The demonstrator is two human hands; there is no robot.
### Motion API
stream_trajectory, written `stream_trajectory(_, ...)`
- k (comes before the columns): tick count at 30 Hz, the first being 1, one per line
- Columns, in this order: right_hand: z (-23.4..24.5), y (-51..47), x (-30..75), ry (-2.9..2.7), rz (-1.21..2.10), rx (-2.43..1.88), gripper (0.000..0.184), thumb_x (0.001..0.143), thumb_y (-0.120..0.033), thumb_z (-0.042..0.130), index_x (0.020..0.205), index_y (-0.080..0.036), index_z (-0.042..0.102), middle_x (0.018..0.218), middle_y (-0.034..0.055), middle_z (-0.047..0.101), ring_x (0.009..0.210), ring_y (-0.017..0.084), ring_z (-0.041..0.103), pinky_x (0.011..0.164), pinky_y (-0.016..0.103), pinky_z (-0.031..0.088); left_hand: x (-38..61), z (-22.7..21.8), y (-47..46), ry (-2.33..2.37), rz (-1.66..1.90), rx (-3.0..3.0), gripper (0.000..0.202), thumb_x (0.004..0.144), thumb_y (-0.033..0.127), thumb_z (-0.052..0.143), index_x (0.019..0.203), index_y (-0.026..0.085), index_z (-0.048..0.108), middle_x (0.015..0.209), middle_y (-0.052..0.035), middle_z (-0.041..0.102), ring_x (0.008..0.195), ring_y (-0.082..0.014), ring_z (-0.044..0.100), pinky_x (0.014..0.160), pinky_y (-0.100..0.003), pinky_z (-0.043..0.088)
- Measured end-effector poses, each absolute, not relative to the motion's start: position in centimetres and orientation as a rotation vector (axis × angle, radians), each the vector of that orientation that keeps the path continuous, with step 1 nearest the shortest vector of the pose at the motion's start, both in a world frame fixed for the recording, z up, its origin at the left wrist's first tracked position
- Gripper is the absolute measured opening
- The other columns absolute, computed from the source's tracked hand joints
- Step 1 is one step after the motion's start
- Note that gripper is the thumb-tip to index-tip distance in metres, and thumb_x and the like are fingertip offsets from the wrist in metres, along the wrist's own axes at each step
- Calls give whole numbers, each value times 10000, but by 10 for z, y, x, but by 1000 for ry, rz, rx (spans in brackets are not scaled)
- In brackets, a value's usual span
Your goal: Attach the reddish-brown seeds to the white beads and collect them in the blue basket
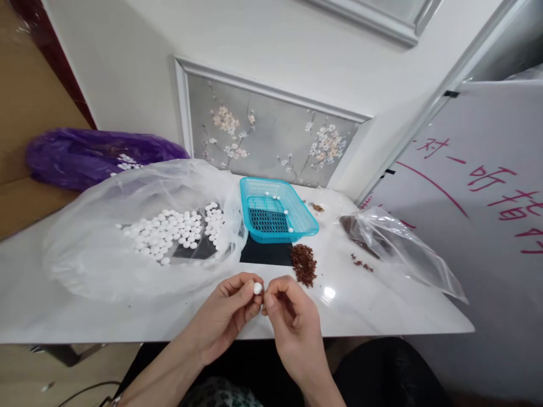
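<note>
Near the table's front edge, my left hand (229, 316) pinches a small white ball (257, 288) between thumb and forefinger. Beside it, almost touching, my right hand (297, 325) is closed in a pinch; whatever sits between its fingertips is too small to make out. Just beyond my hands lies a pile of small reddish-brown pieces (304, 264). To the left, a clear plastic bag (80, 257) lies spread with many white balls (163, 233) in it. A blue plastic basket (311, 227) stands behind, with several white balls inside.
A purple bag (72, 152) rests at the back left. On the right lies a clear bag (407, 254) with brown contents, near a few loose brown bits (362, 263). A black mat (263, 253) extends under the basket. A whiteboard (479, 226) with red writing stands at right.
</note>
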State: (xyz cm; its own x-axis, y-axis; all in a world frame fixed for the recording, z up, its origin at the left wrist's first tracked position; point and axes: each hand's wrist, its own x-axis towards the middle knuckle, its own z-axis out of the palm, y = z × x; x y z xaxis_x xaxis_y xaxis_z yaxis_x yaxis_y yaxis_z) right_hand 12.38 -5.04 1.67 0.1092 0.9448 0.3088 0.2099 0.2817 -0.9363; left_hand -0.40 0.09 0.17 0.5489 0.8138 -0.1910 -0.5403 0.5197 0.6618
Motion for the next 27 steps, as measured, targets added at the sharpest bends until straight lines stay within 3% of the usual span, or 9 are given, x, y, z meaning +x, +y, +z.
stream_trajectory(19, 21, -51, 123, -1326, 894, -1185, 149, 902, -252, 486, 768, -188, 500, 729, 8, 544, 688, 136, 542, 639, 250, 455, -5, 4, -1, 617, 906, 604, 117, 666, 211, 778, 746, 133, 744, 736, -14, 698, 677, -72, 606, 693, -146, 508)
stream_trajectory(27, 22, -49, 123, -1278, 960, -1167, 180, 888, -296, 504, 746, -186, 501, 699, 7, 544, 671, 144, 540, 629, 258, 456, -4, 5, -1, 612, 942, 687, 66, 691, 212, 756, 732, 160, 752, 743, -20, 704, 671, -90, 597, 682, -184, 502)
